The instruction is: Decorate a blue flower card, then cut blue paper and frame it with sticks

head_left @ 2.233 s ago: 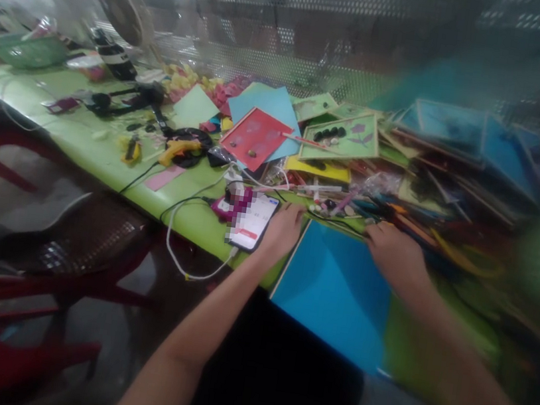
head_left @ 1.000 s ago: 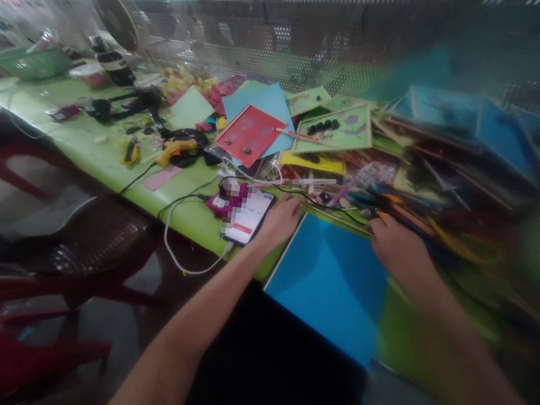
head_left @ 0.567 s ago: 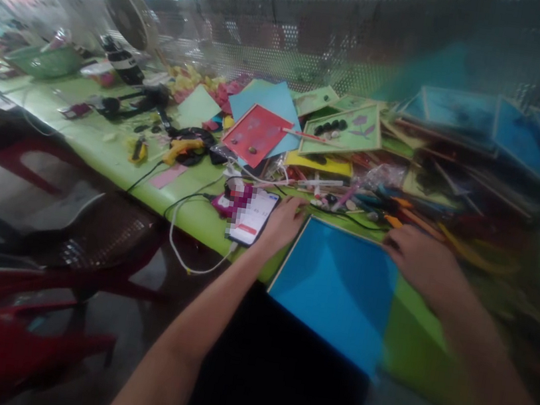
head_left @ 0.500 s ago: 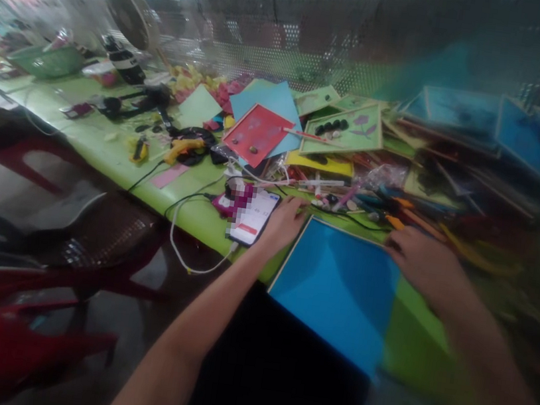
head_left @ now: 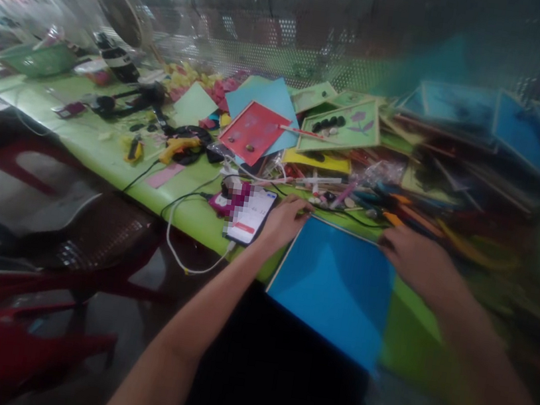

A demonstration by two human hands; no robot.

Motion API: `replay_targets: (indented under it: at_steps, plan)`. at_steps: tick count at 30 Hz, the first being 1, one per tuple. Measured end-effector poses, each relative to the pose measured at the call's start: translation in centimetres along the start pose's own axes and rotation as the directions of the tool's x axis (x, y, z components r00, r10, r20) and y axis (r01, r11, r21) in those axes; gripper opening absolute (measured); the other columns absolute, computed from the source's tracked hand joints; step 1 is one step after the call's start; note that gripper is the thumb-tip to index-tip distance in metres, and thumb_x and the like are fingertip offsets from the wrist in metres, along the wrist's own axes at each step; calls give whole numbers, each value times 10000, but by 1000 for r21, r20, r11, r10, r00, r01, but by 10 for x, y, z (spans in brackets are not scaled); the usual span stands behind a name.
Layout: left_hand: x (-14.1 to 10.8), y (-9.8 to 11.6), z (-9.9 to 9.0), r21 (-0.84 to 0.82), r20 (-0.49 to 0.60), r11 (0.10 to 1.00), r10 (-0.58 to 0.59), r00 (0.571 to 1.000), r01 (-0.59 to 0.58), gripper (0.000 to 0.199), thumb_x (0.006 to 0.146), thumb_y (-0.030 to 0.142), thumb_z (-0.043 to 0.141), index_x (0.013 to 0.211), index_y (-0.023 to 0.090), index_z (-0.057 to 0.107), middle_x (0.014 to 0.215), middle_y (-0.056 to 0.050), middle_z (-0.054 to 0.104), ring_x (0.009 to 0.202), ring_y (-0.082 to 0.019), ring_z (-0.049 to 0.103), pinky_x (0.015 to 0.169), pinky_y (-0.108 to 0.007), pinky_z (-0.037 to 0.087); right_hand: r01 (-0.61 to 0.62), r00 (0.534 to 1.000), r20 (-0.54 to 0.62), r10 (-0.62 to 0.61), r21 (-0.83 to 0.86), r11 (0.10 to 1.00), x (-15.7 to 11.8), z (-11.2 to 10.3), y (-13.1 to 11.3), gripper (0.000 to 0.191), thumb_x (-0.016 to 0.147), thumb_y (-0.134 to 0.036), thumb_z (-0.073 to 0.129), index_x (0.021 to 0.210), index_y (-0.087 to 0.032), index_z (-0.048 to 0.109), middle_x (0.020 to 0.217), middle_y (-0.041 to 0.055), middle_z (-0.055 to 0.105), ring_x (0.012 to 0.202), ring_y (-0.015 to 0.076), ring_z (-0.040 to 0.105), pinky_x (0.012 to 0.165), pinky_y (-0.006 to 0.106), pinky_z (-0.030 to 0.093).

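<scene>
A flat blue board (head_left: 333, 285) with a thin pale border strip lies at the table's front edge, against my dark clothing. My left hand (head_left: 288, 222) is at its far left corner, fingers bent and closed on the corner. At the far right corner, my right hand (head_left: 406, 252) has its fingers curled and pinched on the edge. Blur hides the exact fingertip contact. Just left of my left hand lies a phone (head_left: 252, 217) with a lit screen, a white cable plugged into its near end.
Behind the board are a red framed picture (head_left: 254, 132), a green framed picture (head_left: 343, 129) and a stack of blue framed boards (head_left: 459, 108). A yellow glue gun (head_left: 182, 146), a fan (head_left: 119, 10) and a green basket (head_left: 36, 59) stand leftward. Red chairs (head_left: 18, 348) are lower left.
The view has shifted slightly, so most things sit a little further left. My left fingers have moved in onto the board's corner. My right hand stays at the other corner.
</scene>
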State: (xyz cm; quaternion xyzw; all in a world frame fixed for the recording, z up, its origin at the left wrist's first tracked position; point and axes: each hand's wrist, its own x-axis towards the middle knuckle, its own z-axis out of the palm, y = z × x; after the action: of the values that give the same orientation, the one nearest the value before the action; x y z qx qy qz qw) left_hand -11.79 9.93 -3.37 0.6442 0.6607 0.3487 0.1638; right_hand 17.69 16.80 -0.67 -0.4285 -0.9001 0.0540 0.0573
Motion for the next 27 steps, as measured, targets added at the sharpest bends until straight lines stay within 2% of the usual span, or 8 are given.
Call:
replay_targets:
  at_steps: [3,5,8,10,14,19,23,27]
  plan:
    - [2,-2,2,30,1,1000,10,1000,-10,149,927,111,661,1006,207,743,1144,-77,691,1143,-248,665,985,-356,536,4,1000,-6,-4,45,999,1,-4,2,147,924,-246,568,887,-234,709,954,69,760,807,244,699,649,334,436]
    - [3,-3,3,30,-7,999,21,1000,-21,150,922,118,668,1012,208,748,1134,-77,688,1149,-257,659,1001,-372,529,2,999,-52,2,62,998,2,-8,5,166,933,-247,555,887,-234,714,992,72,771,849,248,706,685,339,453]
    - [3,-4,3,13,-14,1000,5,1000,-5,163,916,123,669,1018,216,755,1133,-69,681,1079,-246,676,976,-372,536,-16,993,-116,25,76,997,2,-16,12,177,930,-227,551,875,-226,719,1019,81,775,907,256,708,742,347,462]
    - [3,-4,2,11,-6,1000,-9,1000,9,161,912,129,672,1014,219,758,1140,-67,676,1034,-238,684,946,-365,542,-55,991,-120,64,77,996,2,-21,16,159,922,-226,568,878,-224,720,1020,74,775,905,253,706,747,348,456]
    - [3,-2,1,17,2,1000,-8,1000,8,134,915,149,675,1006,208,754,1135,-70,667,1025,-239,679,935,-363,539,-88,993,-76,94,78,993,2,-26,18,133,912,-249,607,876,-229,733,1017,60,772,868,233,699,734,336,452]
    - [2,-1,2,22,-8,1000,-3,1000,3,123,913,154,678,997,206,753,1128,-68,665,1033,-240,679,943,-357,537,-1,1000,2,1,97,995,1,-22,12,100,886,-254,653,833,-234,735,979,68,768,928,240,693,747,320,470]
    - [1,0,2,36,1,999,-13,1000,13,126,913,158,664,979,220,751,1141,-67,669,1039,-238,683,922,-347,549,-1,999,53,-2,62,998,1,-16,9,135,881,-218,613,879,-242,747,1012,66,774,919,235,688,720,317,462]
    - [1,2,1,51,6,998,-25,1000,25,116,910,167,662,958,225,750,1125,-63,673,1044,-240,682,918,-349,556,-21,998,56,19,29,999,2,-15,7,168,883,-213,583,865,-241,747,1004,71,778,870,232,687,667,317,441]
